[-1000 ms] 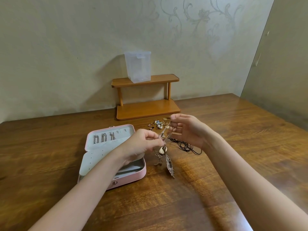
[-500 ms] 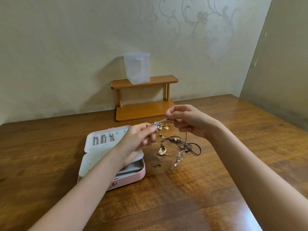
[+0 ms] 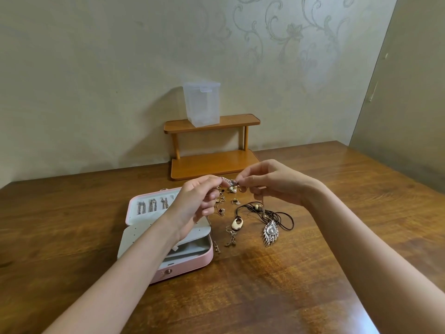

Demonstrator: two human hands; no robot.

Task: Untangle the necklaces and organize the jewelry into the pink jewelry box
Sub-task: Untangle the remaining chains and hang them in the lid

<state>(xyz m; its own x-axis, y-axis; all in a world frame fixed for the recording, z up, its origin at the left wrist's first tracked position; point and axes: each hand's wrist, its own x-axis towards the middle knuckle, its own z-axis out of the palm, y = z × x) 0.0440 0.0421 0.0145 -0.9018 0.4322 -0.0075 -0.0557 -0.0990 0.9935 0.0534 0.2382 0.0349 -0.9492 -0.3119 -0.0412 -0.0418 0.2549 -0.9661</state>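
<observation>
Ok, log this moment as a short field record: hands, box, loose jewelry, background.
left hand: pinches one end of a thin chain
right hand: pinches the same chain, raised above the table
pink jewelry box: open, three earrings hung in the lid
feather pendant: lying on the table by a black cord
oval pendant: on the table
clear container: on the wooden shelf

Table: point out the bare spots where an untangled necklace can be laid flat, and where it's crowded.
Bare wood lies right of the black cord necklace toward the table edge, and in front of the feather pendant and pink box. Left of the box is bare too. It is crowded between the box and the cord, under both hands, where small pieces lie scattered.
</observation>
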